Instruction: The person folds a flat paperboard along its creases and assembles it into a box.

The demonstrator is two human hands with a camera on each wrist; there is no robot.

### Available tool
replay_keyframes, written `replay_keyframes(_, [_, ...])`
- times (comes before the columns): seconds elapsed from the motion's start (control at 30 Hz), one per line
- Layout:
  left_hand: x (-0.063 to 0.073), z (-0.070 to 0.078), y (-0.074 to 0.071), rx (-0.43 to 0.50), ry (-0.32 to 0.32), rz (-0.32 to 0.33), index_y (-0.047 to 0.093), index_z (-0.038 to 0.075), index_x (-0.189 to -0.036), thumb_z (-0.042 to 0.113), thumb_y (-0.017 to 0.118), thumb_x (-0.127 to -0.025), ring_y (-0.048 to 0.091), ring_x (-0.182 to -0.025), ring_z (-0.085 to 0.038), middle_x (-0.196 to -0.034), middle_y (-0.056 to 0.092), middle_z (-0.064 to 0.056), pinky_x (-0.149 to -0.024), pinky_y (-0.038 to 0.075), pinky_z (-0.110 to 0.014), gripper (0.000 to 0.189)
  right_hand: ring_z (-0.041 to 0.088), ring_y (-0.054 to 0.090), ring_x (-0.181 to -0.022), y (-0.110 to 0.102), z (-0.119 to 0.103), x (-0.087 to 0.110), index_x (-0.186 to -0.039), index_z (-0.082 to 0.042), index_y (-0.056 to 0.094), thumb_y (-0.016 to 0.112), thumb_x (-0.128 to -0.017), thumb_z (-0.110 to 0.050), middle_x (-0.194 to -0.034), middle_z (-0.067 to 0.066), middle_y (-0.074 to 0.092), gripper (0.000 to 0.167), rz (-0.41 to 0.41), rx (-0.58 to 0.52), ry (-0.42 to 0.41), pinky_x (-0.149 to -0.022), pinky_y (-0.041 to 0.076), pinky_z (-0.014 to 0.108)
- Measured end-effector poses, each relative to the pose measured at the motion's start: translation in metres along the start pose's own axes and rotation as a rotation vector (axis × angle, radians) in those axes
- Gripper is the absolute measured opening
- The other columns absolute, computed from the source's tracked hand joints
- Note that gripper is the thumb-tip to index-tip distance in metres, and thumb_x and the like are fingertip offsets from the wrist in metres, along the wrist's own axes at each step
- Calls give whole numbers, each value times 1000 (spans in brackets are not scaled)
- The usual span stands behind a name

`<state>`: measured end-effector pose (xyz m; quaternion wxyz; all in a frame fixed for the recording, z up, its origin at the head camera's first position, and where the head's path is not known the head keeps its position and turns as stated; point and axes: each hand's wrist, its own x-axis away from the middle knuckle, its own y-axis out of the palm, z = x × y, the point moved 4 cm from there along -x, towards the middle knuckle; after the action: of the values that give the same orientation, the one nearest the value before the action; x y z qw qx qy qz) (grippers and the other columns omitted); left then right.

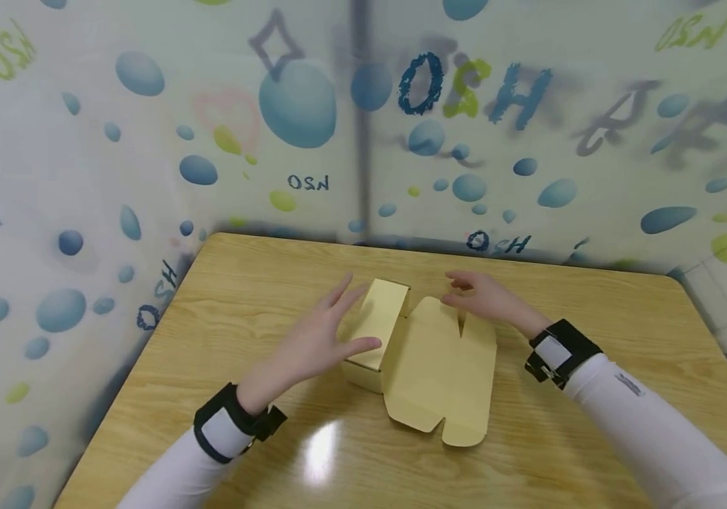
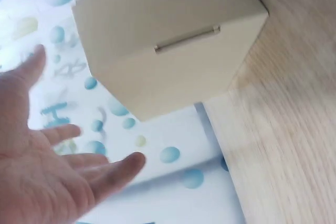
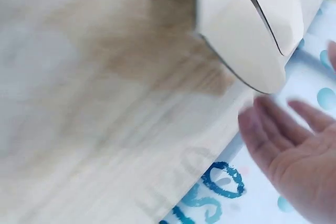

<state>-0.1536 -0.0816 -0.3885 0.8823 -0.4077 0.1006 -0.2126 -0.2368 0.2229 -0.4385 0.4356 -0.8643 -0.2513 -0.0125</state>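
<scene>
**Folded card box between two hands**

Nearest, the wooden tabletop (image 1: 529, 452) extends in front of the box. The left hand (image 1: 312, 346) spreads its fingers wide, thumb apart, beside the box's left side; the left wrist view shows it holding nothing. The card box (image 1: 376, 318) sits mid-table, its lid panel (image 1: 436, 371) opened out to the right. Judged by its thin board, it should be light and stiff but easily creased; the side walls offer the safest hold, the slit tabs the weakest. The right hand (image 1: 481, 297), fingers loosely bent, hovers by the lid's far tab; contact is uncertain. Wood surface flanks both sides; beyond the far edge stands the patterned wall (image 1: 497, 191), limiting forward reach.
</scene>
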Motion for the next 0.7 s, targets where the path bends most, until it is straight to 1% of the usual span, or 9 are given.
replay_keyframes(0.03, [-5, -3, -2, 11, 15, -27, 31, 21, -167, 49, 76, -94, 36, -157, -46, -178, 16, -17, -119, 44, -64, 90, 52, 47, -145, 0, 2, 6, -161, 6, 33, 60, -108, -36, -158, 35, 46, 73, 14, -3, 14, -115, 46, 65])
replay_keyframes(0.1, [-16, -11, -5, 34, 48, -85, 20, 26, -170, 50, 74, -96, 22, -163, -44, -180, 6, -11, -126, 35, -65, 94, 54, 35, -153, 0, 6, 19, -165, 3, 24, 58, -107, -45, -166, 34, 33, 83, 43, 3, 49, -120, 38, 69])
replay_keyframes(0.13, [-22, -15, -6, 46, 56, -116, 17, 28, -170, 50, 72, -97, 19, -164, -43, -180, 3, -9, -127, 32, -65, 94, 55, 32, -153, 1, 8, 25, -166, 3, 22, 58, -107, -47, -168, 34, 30, 85, 57, 6, 64, -120, 37, 70])
replay_keyframes(0.2, [-32, -24, -8, 58, 76, -165, 13, 27, -171, 49, 70, -99, 16, -165, -40, -181, 2, -7, -130, 29, -63, 94, 55, 32, -153, 3, 11, 39, -166, 4, 19, 57, -106, -50, -168, 35, 29, 89, 78, -1, 100, -120, 36, 71])
replay_keyframes(0.3, [-47, -33, -10, 65, 105, -218, 13, 23, -171, 48, 68, -101, 15, -166, -35, -180, 5, -7, -133, 24, -58, 93, 55, 40, -148, 6, 15, 61, -165, 6, 20, 58, -106, -49, -162, 37, 37, 89, 113, -54, 164, -116, 42, 69])
replay_keyframes(0.4, [-58, -36, -10, 59, 145, -248, 15, 17, -171, 46, 68, -101, 16, -166, -33, -180, 9, -9, -135, 21, -55, 92, 52, 54, -137, 11, 20, 82, -160, 12, 26, 58, -107, -46, -152, 37, 51, 85, 133, -98, 213, -108, 53, 61])
replay_keyframes(0.47, [-65, -35, -8, 43, 170, -261, 17, 16, -170, 46, 68, -101, 17, -166, -32, -179, 13, -10, -135, 21, -53, 91, 46, 64, -126, 16, 24, 95, -157, 16, 30, 59, -107, -41, -145, 36, 58, 81, 134, -134, 235, -100, 59, 52])
replay_keyframes(0.57, [-72, -32, -6, 23, 211, -275, 21, 14, -169, 44, 69, -101, 20, -166, -32, -178, 19, -10, -135, 22, -52, 89, 34, 73, -112, 25, 29, 110, -154, 18, 36, 61, -107, -39, -133, 32, 68, 78, 124, -182, 266, -90, 63, 42])
replay_keyframes(0.7, [-78, -29, -4, 14, 254, -296, 26, 12, -168, 41, 70, -101, 28, -163, -34, -176, 27, -11, -133, 27, -53, 86, 25, 78, -100, 38, 28, 125, -151, 21, 37, 62, -107, -31, -124, 30, 72, 72, 107, -324, 301, -85, 65, 35])
